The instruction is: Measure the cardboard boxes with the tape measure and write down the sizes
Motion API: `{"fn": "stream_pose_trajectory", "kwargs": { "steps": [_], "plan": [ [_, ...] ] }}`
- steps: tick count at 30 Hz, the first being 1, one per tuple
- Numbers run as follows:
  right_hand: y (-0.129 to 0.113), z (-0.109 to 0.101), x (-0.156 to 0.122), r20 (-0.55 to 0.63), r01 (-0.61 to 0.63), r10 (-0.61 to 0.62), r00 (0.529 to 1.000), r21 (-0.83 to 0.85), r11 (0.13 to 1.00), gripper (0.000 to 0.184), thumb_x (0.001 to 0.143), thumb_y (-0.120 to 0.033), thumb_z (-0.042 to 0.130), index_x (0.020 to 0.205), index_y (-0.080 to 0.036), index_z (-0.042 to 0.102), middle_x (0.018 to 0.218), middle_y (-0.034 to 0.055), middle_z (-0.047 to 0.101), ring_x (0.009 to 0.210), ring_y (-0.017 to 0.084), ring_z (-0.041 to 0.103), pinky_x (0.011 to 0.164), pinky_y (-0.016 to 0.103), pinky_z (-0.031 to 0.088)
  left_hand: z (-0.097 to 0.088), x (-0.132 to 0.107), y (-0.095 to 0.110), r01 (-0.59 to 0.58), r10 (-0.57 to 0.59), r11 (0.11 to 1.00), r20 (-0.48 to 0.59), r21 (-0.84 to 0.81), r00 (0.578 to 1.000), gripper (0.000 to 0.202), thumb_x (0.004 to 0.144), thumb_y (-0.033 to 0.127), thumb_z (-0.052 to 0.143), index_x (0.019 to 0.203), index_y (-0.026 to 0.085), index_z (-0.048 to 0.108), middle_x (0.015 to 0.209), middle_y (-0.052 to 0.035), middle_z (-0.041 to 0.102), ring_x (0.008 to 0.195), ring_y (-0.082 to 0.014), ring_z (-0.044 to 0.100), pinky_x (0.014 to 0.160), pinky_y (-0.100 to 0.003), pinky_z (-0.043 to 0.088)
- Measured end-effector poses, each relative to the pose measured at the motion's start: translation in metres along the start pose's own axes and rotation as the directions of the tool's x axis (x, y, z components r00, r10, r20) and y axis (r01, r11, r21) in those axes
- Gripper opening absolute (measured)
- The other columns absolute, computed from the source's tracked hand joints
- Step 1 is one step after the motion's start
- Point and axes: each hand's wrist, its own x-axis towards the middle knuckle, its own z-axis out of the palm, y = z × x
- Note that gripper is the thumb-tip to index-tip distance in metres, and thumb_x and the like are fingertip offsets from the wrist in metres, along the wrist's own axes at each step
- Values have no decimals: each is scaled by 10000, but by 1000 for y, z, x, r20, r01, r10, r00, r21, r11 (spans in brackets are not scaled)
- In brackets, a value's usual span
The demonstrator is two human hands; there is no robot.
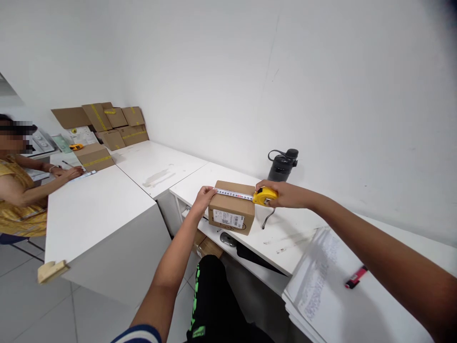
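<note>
A small brown cardboard box [231, 209] with a white label on its front stands on the white desk [285, 233]. My left hand [203, 196] pinches the end of a tape measure blade [233, 194] at the box's left top edge. My right hand [282, 194] grips the yellow tape measure case [264, 196] at the box's right edge. The blade lies stretched across the top of the box. A black strap hangs from the case onto the desk.
A black bottle [283, 165] stands by the wall behind the box. A stack of printed papers [321, 286] with a red-black pen [355, 277] lies at the right. A person [21, 190] sits at the far left desk near several cardboard boxes [107, 128].
</note>
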Motion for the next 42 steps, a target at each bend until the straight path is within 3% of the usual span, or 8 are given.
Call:
{"fn": "stream_pose_trajectory", "kwargs": {
  "steps": [9,16,22,25,29,33,38,42],
  "plan": [
    [6,10,-4,-111,-10,15,994,44,999,789,761,-281,615,1463,-283,255,1132,70,631,924,248,626,762,347,504,1,3,-2,-16,15,998,18,62,1000,266,783,413,631,901,188,553,850,-20,621,756,-153,583,699,-265,447],
    [-6,12,-25,-252,-50,53,966,19,999,659,784,-330,616,1395,-253,381,1217,92,608,992,263,611,837,383,502,-3,-1,40,-107,103,927,31,358,994,364,682,389,754,947,188,604,1119,-96,637,1045,-242,577,903,-328,422],
    [-27,22,-67,-407,131,-121,905,-4,991,493,845,-369,569,1320,-279,472,1324,79,581,1119,298,588,926,438,484,22,-48,96,-309,242,826,198,472,950,309,740,477,711,887,207,685,1029,-67,683,1024,-261,580,923,-343,425],
    [-30,31,-111,-465,122,-111,879,-5,992,467,874,-400,558,1321,-292,475,1331,83,583,1133,309,591,918,450,497,46,-87,96,-366,276,844,267,391,923,280,827,474,623,896,212,693,1018,-57,688,1006,-245,593,927,-342,435],
    [-22,74,-180,-602,89,-17,799,90,992,480,887,-420,585,1331,-299,451,1317,87,587,1166,293,588,975,438,489,89,-145,49,-370,257,915,475,161,842,359,858,497,595,1128,264,640,1205,-66,641,1118,-233,576,988,-335,424],
    [-15,139,-217,-757,98,81,648,188,977,557,895,-447,578,1388,-298,365,1269,116,585,1127,282,612,915,415,538,134,-188,-11,-203,148,978,805,-35,574,569,790,555,663,1264,259,552,1253,-100,602,1115,-255,583,952,-360,464],
    [5,162,-235,-796,129,-1,606,97,987,570,949,-485,464,1462,-302,293,1367,130,503,1279,289,488,1023,461,460,170,-185,-24,-236,143,972,823,-11,549,368,827,482,649,1082,219,618,1037,-72,667,970,-231,613,886,-349,476],
    [60,138,-248,-750,-179,181,637,85,980,437,1002,-427,320,1391,-290,463,1314,113,577,1239,289,513,1013,488,431,198,-144,-2,-416,155,905,846,86,511,327,790,442,687,1028,220,660,1009,-68,676,976,-245,601,899,-349,458]
  ]
}}
